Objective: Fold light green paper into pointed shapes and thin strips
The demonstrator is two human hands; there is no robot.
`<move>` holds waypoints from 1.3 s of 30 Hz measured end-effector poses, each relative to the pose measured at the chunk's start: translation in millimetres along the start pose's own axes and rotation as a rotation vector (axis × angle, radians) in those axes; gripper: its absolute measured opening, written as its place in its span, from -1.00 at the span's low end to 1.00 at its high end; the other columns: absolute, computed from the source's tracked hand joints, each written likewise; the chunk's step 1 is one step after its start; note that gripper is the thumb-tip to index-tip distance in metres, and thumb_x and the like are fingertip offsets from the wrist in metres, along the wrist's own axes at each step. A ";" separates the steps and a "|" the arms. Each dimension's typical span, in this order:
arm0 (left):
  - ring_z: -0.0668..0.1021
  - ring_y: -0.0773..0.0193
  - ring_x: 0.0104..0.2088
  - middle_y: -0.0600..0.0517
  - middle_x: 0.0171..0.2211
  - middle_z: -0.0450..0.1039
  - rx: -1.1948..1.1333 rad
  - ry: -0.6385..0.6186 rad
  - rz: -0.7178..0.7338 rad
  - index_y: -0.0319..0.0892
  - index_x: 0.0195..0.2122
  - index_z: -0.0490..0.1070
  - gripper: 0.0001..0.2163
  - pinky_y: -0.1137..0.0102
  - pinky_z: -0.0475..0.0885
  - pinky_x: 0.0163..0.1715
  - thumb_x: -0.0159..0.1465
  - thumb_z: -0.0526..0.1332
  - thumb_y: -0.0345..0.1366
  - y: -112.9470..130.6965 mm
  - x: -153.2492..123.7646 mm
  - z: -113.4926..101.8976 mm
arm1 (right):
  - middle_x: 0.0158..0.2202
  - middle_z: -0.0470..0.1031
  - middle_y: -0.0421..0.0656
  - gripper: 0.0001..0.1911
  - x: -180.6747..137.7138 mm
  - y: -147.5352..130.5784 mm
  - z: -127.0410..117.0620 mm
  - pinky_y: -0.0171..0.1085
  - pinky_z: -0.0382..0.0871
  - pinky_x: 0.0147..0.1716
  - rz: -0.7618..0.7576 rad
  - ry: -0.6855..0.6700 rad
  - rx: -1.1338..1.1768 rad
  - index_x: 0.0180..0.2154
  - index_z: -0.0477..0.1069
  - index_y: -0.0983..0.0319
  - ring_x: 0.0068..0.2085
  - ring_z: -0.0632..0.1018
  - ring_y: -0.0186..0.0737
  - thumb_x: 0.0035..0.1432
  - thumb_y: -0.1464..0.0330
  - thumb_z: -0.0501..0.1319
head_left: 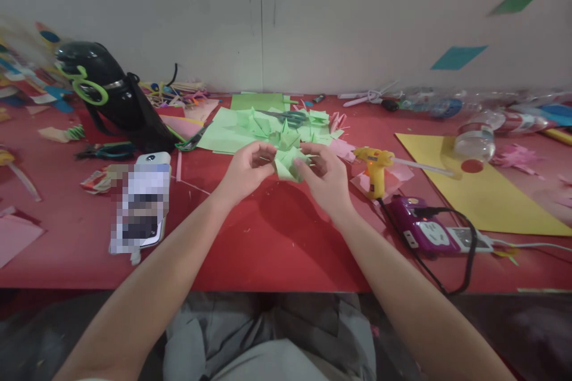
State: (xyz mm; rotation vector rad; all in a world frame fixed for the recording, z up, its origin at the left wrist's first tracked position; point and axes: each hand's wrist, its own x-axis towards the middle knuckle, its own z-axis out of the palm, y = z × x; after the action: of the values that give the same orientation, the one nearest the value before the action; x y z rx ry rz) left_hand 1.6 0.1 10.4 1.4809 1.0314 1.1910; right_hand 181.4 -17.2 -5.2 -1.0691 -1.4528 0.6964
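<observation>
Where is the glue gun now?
In the head view, the yellow glue gun is right of the right hand, beyond the purple power strip, left of the yellow sheet.

Single view from camera on the person's head, facing forward and down, looking over the grey-clothed lap (272, 348), rather near to left hand (248, 175) and right hand (327, 181), red table (268, 256) seen from above, pale wall (179, 12) at top.

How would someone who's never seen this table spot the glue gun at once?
On the red table, look right of the person's right hand. Beside the purple power strip is a yellow glue gun. Unlike the flat yellow sheet nearby, it is pistol-shaped, with a translucent glue stick jutting from its rear.
</observation>
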 end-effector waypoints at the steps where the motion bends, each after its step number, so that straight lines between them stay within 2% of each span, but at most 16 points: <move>1: 0.55 0.29 -0.26 0.01 -0.29 0.52 0.002 -0.003 0.002 -0.19 -0.26 0.44 -0.79 0.37 0.45 -0.19 0.07 0.35 -0.35 -0.4 0.0 -0.1 | -0.18 0.52 -0.15 -0.78 0.0 -0.6 0.1 -0.22 0.45 -0.27 0.000 -0.005 -0.004 -0.15 0.45 0.13 -0.24 0.54 -0.24 0.15 0.26 0.30; 4: 0.57 0.27 -0.26 0.00 -0.31 0.54 -0.009 -0.015 0.007 -0.20 -0.28 0.45 -0.81 0.36 0.48 -0.20 0.08 0.36 -0.33 -1.4 0.2 -0.5 | -0.28 0.52 -0.18 -0.85 -0.3 -2.6 0.9 -0.24 0.40 -0.32 -0.007 -0.014 -0.018 -0.25 0.43 0.16 -0.30 0.52 -0.26 0.14 0.27 0.31; 8: 0.59 0.27 -0.31 0.00 -0.35 0.58 0.008 -0.029 0.049 -0.20 -0.29 0.47 -0.80 0.37 0.50 -0.24 0.08 0.38 -0.28 -1.7 0.7 -0.7 | -0.38 0.45 -0.23 -0.82 -0.3 -2.8 2.4 -0.27 0.34 -0.42 0.010 -0.023 -0.015 -0.33 0.37 0.17 -0.41 0.45 -0.32 0.11 0.26 0.33; 10: 0.61 0.26 -0.33 0.00 -0.37 0.59 0.033 -0.018 0.078 -0.20 -0.30 0.48 -0.82 0.37 0.52 -0.26 0.09 0.37 -0.27 -1.8 0.9 -0.4 | -0.39 0.44 -0.23 -0.81 -0.1 -2.9 2.3 -0.27 0.36 -0.42 0.008 -0.018 -0.003 -0.33 0.35 0.17 -0.39 0.47 -0.31 0.12 0.25 0.32; 14: 0.63 0.24 -0.31 -0.03 -0.34 0.61 0.118 0.031 0.141 -0.20 -0.28 0.50 -0.86 0.38 0.53 -0.26 0.13 0.32 -0.31 -2.5 0.0 0.2 | -0.32 0.44 -0.18 -0.87 -0.6 -8.4 -0.7 -0.25 0.40 -0.32 -0.150 0.062 -0.088 -0.34 0.38 0.17 -0.26 0.48 -0.25 0.16 0.28 0.29; 17: 0.64 0.22 -0.28 -0.04 -0.30 0.62 0.224 0.062 0.194 -0.19 -0.24 0.53 -0.85 0.36 0.54 -0.23 0.15 0.30 -0.34 -4.2 -1.2 0.6 | -0.45 0.40 -0.21 -0.82 -2.5 -14.8 -2.0 -0.25 0.34 -0.35 -0.242 0.004 -0.216 -0.44 0.39 0.18 -0.38 0.40 -0.29 0.18 0.29 0.28; 20: 0.64 0.21 -0.25 -0.05 -0.26 0.63 0.289 0.062 0.220 -0.17 -0.19 0.55 -0.83 0.35 0.55 -0.21 0.17 0.27 -0.36 -6.3 -2.3 1.6 | -0.46 0.41 -0.21 -0.81 -4.7 -16.0 0.4 -0.26 0.31 -0.38 -0.204 -0.067 -0.244 -0.42 0.42 0.19 -0.42 0.38 -0.31 0.14 0.23 0.32; 23: 0.64 0.22 -0.26 -0.04 -0.27 0.63 0.330 0.063 0.243 -0.16 -0.17 0.55 -0.81 0.35 0.56 -0.22 0.19 0.25 -0.38 -7.5 -3.7 3.2 | -0.43 0.43 -0.20 -0.77 -5.9 -12.2 3.9 -0.27 0.31 -0.38 -0.166 -0.063 -0.259 -0.41 0.42 0.19 -0.41 0.40 -0.30 0.09 0.19 0.36; 28: 0.65 0.25 -0.29 -0.01 -0.28 0.64 0.415 0.092 0.324 -0.16 -0.17 0.56 -0.81 0.38 0.56 -0.22 0.20 0.25 -0.41 -6.0 -7.0 6.6 | -0.44 0.43 -0.20 -0.84 -5.9 -9.0 5.4 -0.28 0.31 -0.40 -0.144 -0.053 -0.264 -0.42 0.43 0.20 -0.42 0.39 -0.31 0.09 0.27 0.33; 35: 0.64 0.25 -0.25 -0.02 -0.22 0.64 0.631 0.124 0.588 -0.15 -0.16 0.57 -0.82 0.40 0.54 -0.22 0.26 0.22 -0.43 -6.1 -9.1 10.0 | -0.46 0.46 -0.18 -0.88 -5.9 -10.8 6.2 -0.27 0.33 -0.41 -0.117 -0.050 -0.256 -0.44 0.48 0.21 -0.45 0.41 -0.32 0.11 0.32 0.27; 39: 0.63 0.26 -0.26 -0.02 -0.23 0.63 0.661 0.102 0.656 -0.14 -0.16 0.56 -0.81 0.41 0.53 -0.25 0.29 0.19 -0.43 -7.9 -8.8 12.0 | -0.47 0.44 -0.19 -0.89 -5.2 -10.0 5.9 -0.29 0.33 -0.40 -0.142 -0.041 -0.276 -0.45 0.48 0.22 -0.45 0.42 -0.32 0.11 0.39 0.21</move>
State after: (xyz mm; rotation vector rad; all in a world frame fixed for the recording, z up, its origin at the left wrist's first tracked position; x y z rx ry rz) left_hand 11.5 -8.6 -0.1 2.4273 1.1025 1.4524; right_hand 173.1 -25.1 0.2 -1.1521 -1.6764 0.4270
